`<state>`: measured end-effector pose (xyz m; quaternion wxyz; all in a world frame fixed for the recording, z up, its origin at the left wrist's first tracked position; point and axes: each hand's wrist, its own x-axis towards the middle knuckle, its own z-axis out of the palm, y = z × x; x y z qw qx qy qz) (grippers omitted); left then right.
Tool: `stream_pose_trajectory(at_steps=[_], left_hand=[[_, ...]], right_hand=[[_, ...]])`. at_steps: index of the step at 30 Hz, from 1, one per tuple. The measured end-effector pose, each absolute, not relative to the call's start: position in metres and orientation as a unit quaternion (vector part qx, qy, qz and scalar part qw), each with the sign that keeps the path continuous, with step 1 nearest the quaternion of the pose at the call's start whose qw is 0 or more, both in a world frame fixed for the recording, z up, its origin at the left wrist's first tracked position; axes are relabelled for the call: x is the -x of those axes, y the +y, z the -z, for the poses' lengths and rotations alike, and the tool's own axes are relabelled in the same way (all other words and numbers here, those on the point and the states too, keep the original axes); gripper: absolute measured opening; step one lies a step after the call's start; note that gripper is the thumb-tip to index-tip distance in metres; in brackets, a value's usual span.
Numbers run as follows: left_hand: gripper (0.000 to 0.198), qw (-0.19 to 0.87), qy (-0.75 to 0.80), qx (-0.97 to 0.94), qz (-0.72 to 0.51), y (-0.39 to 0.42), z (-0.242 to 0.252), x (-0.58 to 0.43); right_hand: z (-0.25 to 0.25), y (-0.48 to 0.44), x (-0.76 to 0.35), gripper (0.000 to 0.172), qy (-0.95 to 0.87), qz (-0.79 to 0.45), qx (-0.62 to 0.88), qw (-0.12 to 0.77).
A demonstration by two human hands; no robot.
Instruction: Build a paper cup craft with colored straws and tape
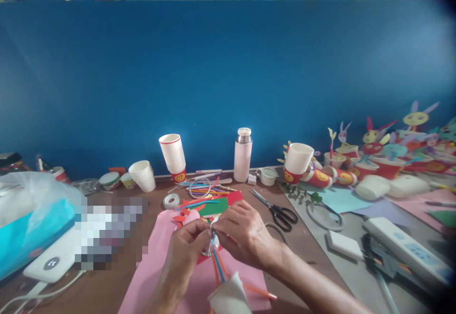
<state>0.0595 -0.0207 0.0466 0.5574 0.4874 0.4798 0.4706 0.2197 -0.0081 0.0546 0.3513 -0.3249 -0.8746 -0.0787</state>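
Where the left hand (pixel 188 243) and right hand (pixel 242 232) pinch the straws (pixel 217 262), fingers hide the upper ends.

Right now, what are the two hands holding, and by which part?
Both the left hand and right hand pinch a bundle of coloured straws at its upper end; the lower end meets a white paper cup.

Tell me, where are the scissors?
In the head view the scissors lie on the brown table just right of the person's right hand, in front of the pink bottle standing by the blue wall.
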Motion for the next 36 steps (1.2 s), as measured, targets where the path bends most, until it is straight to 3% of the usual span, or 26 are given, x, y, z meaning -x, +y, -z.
stream_pose_trajectory(at_steps=[15,26,36], left_hand=[[0.014,0.563,0.482,-0.478,-0.471,-0.0217,-0.0445,-0.0588],[0.017,0.506,0.488,-0.509,-0.496,-0.0223,-0.0436,-0.0603],[0.011,0.562,0.483,-0.457,-0.492,-0.0230,-0.0465,-0.0605]], right_hand=[[-0.0528,-0.0084,-0.2172,0.017,-0.869,0.087,0.333,0.354],[-0.0489,-0.0089,-0.2140,0.018,-0.871,0.083,0.327,0.358],[-0.0503,-0.0072,-0.2162,0.015,-0.860,0.046,0.342,0.375]])
